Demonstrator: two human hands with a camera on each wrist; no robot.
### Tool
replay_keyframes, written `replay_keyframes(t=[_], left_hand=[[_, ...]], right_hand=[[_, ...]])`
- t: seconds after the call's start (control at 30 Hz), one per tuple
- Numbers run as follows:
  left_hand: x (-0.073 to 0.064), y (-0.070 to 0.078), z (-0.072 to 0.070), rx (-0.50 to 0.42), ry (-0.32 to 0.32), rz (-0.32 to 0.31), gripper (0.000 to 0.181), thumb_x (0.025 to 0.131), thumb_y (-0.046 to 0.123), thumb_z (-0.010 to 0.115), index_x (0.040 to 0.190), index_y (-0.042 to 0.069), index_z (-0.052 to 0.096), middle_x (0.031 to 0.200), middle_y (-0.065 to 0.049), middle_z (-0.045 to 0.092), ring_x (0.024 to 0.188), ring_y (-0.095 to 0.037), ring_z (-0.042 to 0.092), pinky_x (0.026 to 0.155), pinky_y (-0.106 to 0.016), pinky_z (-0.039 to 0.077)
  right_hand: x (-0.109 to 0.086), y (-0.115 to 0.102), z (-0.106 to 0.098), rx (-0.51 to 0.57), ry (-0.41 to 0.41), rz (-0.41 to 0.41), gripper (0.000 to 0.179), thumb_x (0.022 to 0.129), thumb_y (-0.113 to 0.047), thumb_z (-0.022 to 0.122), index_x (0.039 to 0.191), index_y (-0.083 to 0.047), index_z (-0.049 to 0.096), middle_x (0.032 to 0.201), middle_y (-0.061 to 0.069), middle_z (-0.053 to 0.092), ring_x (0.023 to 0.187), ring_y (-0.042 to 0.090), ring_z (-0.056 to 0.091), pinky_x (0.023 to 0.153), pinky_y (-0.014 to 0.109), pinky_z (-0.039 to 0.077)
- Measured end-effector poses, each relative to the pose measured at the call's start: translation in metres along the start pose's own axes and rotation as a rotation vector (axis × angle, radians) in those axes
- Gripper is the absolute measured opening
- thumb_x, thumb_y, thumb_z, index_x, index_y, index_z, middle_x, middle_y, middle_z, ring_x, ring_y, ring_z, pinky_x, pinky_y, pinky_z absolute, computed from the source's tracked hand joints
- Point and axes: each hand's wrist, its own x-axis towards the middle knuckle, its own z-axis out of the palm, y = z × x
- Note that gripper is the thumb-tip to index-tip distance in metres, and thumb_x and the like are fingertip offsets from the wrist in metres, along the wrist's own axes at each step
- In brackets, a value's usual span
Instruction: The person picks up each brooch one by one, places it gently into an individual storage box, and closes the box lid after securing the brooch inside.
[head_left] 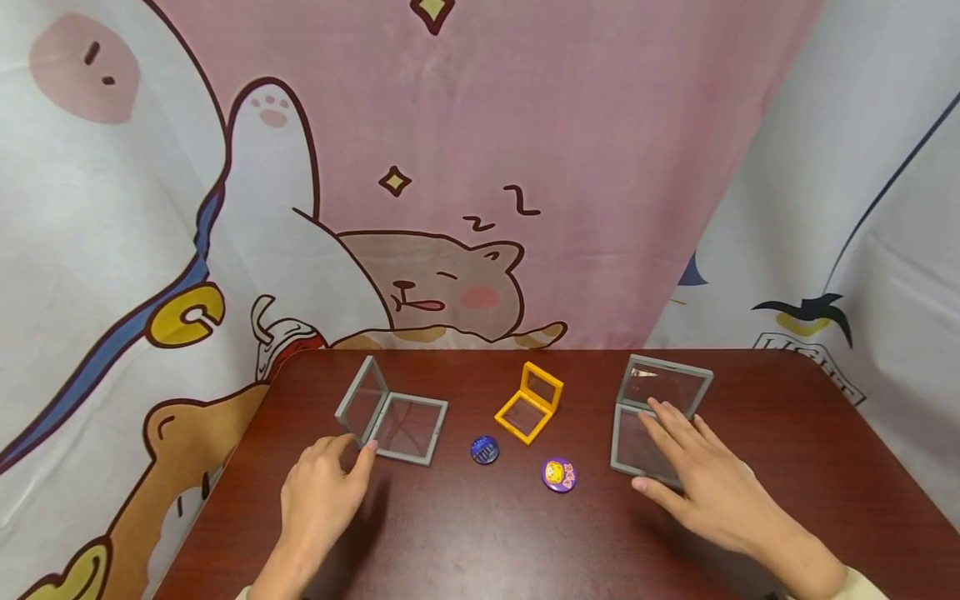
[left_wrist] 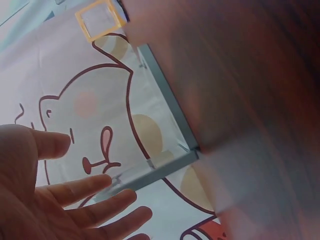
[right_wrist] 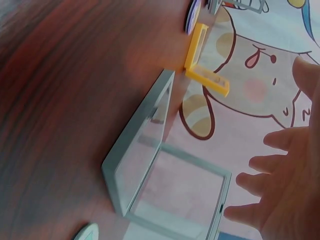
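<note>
A grey hinged display case [head_left: 405,427] with clear panes stands unfolded on the left of the table. My left hand [head_left: 322,492] is at its near left corner, fingers loosely bent and nothing held; thumb and fingers are spread in the left wrist view. On the right, a second grey case [head_left: 637,437] has its lid raised. Over its near right part hovers my right hand [head_left: 705,479], fingers extended and holding nothing. Between the hands are a small yellow case [head_left: 527,417], also unfolded, a blue round badge [head_left: 484,450] and a purple round badge [head_left: 558,475].
The dark red-brown table [head_left: 465,542] ends at a cartoon-printed curtain [head_left: 600,167] behind the cases. In the right wrist view, part of a pale green round object [right_wrist: 88,233] lies beside the right case; the right hand seems to cover it in the head view.
</note>
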Motion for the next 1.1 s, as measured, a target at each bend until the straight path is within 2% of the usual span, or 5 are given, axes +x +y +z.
replay_keyframes(t=[0.17,0.3,0.63,0.8,1.1], left_hand=[[0.006,-0.007,0.002,0.007,-0.028,-0.031,0.039,0.095,0.032,0.074,0.110,-0.004,0.076,0.106,-0.021,0.075,0.093,-0.045,0.071,0.071,-0.061,0.055],[0.010,-0.012,0.004,0.018,-0.074,-0.081,0.037,0.095,0.032,0.073,0.110,-0.002,0.077,0.105,-0.019,0.075,0.093,-0.044,0.071,0.071,-0.061,0.055],[0.023,-0.025,0.006,0.035,-0.171,-0.145,0.042,0.093,0.033,0.076,0.112,-0.004,0.076,0.106,-0.026,0.073,0.097,-0.048,0.066,0.075,-0.064,0.053],[0.029,-0.029,0.005,-0.022,-0.239,-0.189,0.046,0.093,0.035,0.077,0.118,-0.003,0.074,0.109,-0.030,0.072,0.095,-0.048,0.069,0.070,-0.063,0.053],[0.037,-0.037,0.009,-0.115,-0.330,-0.241,0.042,0.093,0.035,0.077,0.115,-0.001,0.075,0.105,-0.023,0.075,0.089,-0.037,0.070,0.067,-0.055,0.053]], right_hand=[[0.009,-0.012,0.001,0.036,-0.039,0.016,0.082,0.096,-0.050,0.073,0.159,-0.008,0.042,0.163,0.019,0.040,0.145,0.039,0.042,0.120,0.061,0.026],[0.016,-0.021,0.001,0.042,-0.035,-0.011,0.079,0.096,-0.050,0.073,0.156,-0.006,0.046,0.160,0.017,0.044,0.144,0.038,0.044,0.108,0.068,0.036],[0.038,-0.035,0.011,0.037,-0.052,-0.050,0.079,0.096,-0.051,0.072,0.155,-0.004,0.048,0.161,0.015,0.045,0.144,0.036,0.046,0.112,0.062,0.036],[0.049,-0.043,0.019,0.050,-0.070,-0.053,0.080,0.094,-0.050,0.075,0.154,-0.003,0.049,0.159,0.015,0.047,0.144,0.037,0.047,0.112,0.062,0.037],[0.068,-0.059,0.035,0.071,-0.084,-0.100,0.079,0.095,-0.053,0.072,0.152,-0.002,0.052,0.153,0.018,0.053,0.139,0.039,0.051,0.111,0.060,0.040]])
